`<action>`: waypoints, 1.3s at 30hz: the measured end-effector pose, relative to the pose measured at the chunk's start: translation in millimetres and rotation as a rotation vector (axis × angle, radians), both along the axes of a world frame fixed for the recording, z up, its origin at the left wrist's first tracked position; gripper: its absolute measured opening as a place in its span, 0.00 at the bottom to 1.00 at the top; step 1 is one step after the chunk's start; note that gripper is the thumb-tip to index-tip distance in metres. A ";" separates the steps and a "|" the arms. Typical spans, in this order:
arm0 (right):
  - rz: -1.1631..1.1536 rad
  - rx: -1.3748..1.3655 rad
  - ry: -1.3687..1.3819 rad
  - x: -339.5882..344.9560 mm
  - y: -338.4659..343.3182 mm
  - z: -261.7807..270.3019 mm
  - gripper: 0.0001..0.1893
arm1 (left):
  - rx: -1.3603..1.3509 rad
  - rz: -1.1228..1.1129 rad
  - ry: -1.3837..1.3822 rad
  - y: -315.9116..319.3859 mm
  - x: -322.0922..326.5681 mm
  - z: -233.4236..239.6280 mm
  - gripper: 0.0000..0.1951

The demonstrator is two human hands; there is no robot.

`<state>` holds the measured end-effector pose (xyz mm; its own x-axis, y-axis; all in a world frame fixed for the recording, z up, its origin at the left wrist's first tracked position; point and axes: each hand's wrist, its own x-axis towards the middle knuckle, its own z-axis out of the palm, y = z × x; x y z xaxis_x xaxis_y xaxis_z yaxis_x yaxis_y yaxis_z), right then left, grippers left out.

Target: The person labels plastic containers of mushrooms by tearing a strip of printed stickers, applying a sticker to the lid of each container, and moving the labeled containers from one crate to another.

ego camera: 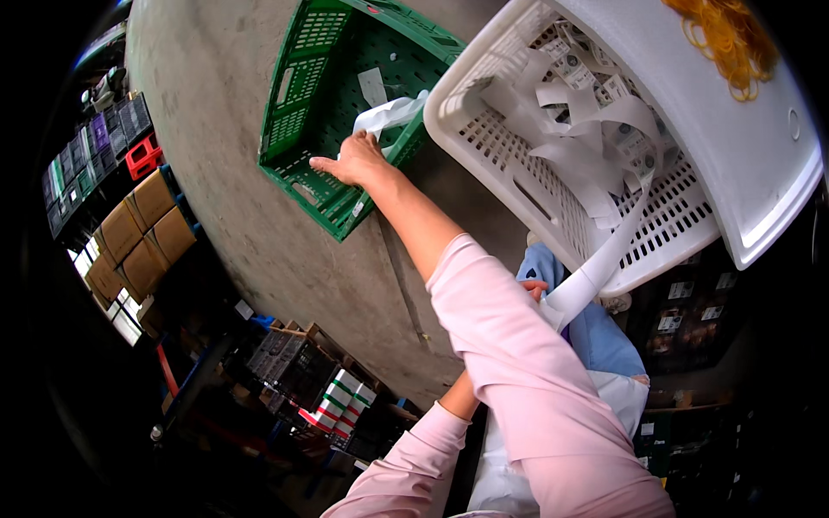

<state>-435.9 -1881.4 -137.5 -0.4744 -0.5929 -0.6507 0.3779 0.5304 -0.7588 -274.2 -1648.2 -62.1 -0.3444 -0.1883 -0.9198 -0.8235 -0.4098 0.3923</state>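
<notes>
My right hand (356,158) reaches over the edge of a green plastic crate (343,223). Its thumb is spread to the left; the fingers curl at a crumpled white paper strip (392,114), and their grip is not plain. My left arm crosses beneath the right one. Of my left hand (535,289), only some fingers show past the pink sleeve, at the lower end of a long white paper strip (592,275). That strip runs up into a white perforated plastic basket (499,162), which holds tangled backing paper and printed labels (573,70).
A white plastic surface (732,142) with orange rubber bands (728,42) lies right of the basket. Cardboard boxes (146,226) and stacked dark crates (285,362) stand at left. Dark crates with labelled packs (680,317) are below the basket. A small paper piece (372,87) lies in the green crate.
</notes>
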 end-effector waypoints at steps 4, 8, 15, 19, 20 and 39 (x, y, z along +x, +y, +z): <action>0.085 -0.220 0.189 -25.6 77.2 49.4 0.29 | -0.178 -0.044 0.220 -3.2 -10.8 4.2 0.11; -0.307 -0.439 0.144 -38.0 236.8 118.5 0.25 | -0.467 -0.092 0.306 -2.5 -62.1 40.2 0.09; -0.550 -0.296 -0.190 38.8 436.8 138.1 0.25 | -0.210 -0.270 0.531 66.3 -142.8 74.9 0.11; -1.197 -0.464 -0.330 72.7 489.6 131.7 0.13 | 0.371 -0.426 0.415 108.7 -150.7 63.3 0.25; -1.282 -0.460 -0.266 80.7 502.9 128.0 0.12 | 0.502 -0.521 0.329 116.5 -149.6 61.9 0.30; -1.306 0.291 0.438 177.3 632.7 80.1 0.30 | 0.133 -1.459 0.043 307.8 -111.1 13.6 0.29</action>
